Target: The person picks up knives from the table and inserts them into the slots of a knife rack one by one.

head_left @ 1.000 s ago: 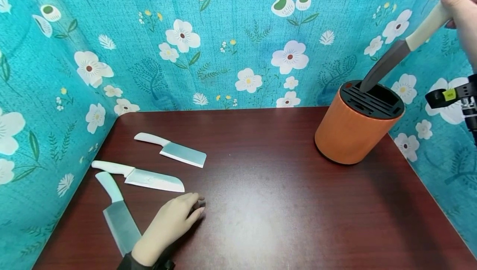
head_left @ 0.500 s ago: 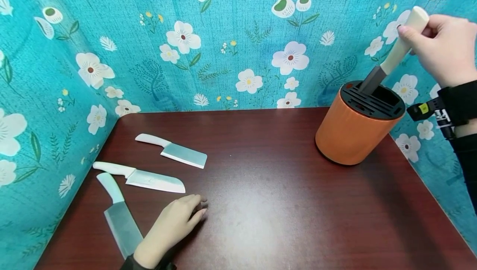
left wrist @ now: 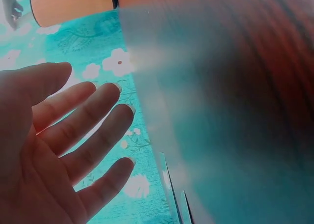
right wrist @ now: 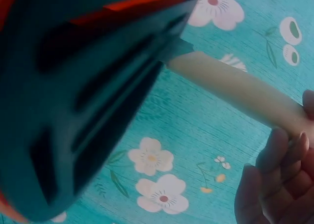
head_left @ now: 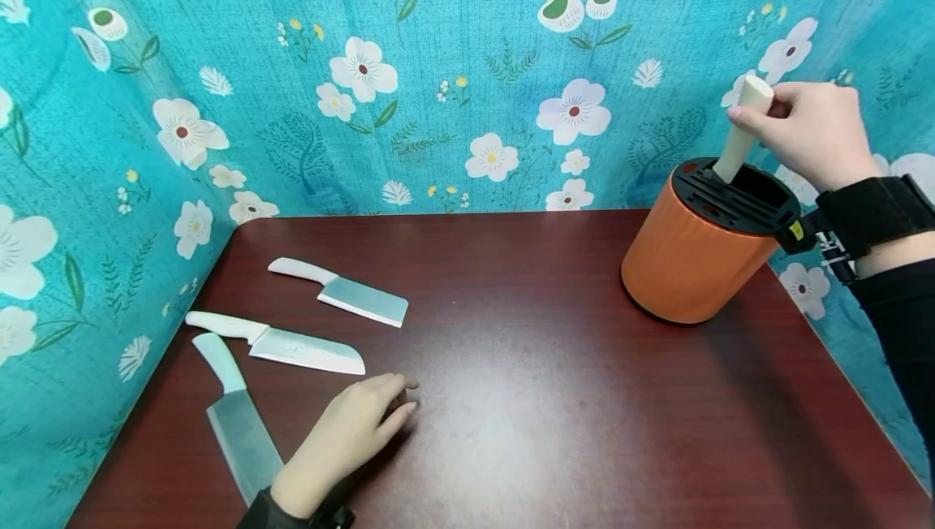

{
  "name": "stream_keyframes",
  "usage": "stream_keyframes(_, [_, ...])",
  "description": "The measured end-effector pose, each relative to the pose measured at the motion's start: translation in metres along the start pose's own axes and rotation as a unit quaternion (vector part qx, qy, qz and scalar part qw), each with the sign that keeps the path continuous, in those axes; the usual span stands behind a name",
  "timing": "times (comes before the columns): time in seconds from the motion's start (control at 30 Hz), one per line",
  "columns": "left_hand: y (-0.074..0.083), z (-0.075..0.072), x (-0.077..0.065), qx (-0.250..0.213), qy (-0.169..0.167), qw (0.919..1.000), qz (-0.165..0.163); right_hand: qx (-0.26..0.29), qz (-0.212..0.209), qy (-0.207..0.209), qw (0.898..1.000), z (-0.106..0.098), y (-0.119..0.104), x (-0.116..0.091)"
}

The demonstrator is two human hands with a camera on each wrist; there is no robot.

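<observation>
My right hand point(head_left: 821, 127) pinches the cream handle of a kitchen knife point(head_left: 741, 135) between thumb and fingers. Most of its blade is hidden inside the orange knife block point(head_left: 697, 269), in a slot of the black top. The right wrist view shows a short bit of dark blade point(right wrist: 179, 48) between handle and slotted top point(right wrist: 98, 106). The handle tilts slightly right. My left hand point(head_left: 351, 436) rests low over the table, fingers loosely bent around nothing. Nearest to it are a white-handled chef's knife point(head_left: 303, 350) and a cleaver point(head_left: 244, 440), whose lower end passes behind the wrist.
Farther back lies a smaller white-handled cleaver point(head_left: 365, 302). The brown table point(head_left: 511, 367) ends against a turquoise floral cloth point(head_left: 438, 107) at the back and both sides. The knife block stands near the back right corner.
My right hand has come down and left, sliding the knife's blade into the block and bringing the handle more upright. My left hand stays almost where it was.
</observation>
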State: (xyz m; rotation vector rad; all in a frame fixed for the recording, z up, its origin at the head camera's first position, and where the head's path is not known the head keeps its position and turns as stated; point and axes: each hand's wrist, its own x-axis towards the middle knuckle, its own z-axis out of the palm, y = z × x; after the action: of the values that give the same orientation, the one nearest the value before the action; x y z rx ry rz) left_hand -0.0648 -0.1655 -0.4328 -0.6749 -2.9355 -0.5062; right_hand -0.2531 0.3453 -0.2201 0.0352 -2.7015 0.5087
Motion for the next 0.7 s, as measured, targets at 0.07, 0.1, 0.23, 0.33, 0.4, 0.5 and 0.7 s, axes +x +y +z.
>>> stream_keyframes(0.07, [0.0, -0.001, 0.0, -0.004, -0.003, 1.0, 0.0, -0.004, -0.004, -0.006, 1.0, 0.004, -0.001, 0.0])
stream_keyframes(0.1, [-0.001, -0.002, 0.0, -0.006, -0.005, 1.0, 0.0, -0.006, -0.005, -0.007, 1.0, 0.005, -0.001, 0.001])
stream_keyframes(0.23, [-0.002, -0.005, 0.002, -0.013, -0.012, 0.9998, 0.004, -0.008, -0.007, -0.007, 1.0, 0.008, -0.003, 0.001])
stream_keyframes(0.33, [-0.003, -0.006, 0.004, -0.015, -0.012, 0.9997, 0.014, -0.003, -0.003, -0.005, 1.0, 0.008, -0.004, 0.001])
stream_keyframes(0.4, [-0.003, -0.007, 0.006, -0.015, -0.008, 0.9997, 0.019, 0.002, 0.004, -0.002, 1.0, 0.007, -0.005, 0.0])
stream_keyframes(0.5, [-0.003, -0.01, 0.008, -0.012, -0.002, 0.9997, 0.022, 0.011, 0.013, 0.018, 1.0, 0.003, -0.011, -0.004])
stream_keyframes(0.7, [-0.007, -0.015, 0.012, 0.012, 0.002, 0.9999, 0.001, 0.065, -0.02, 0.088, 0.994, -0.003, -0.047, -0.029])
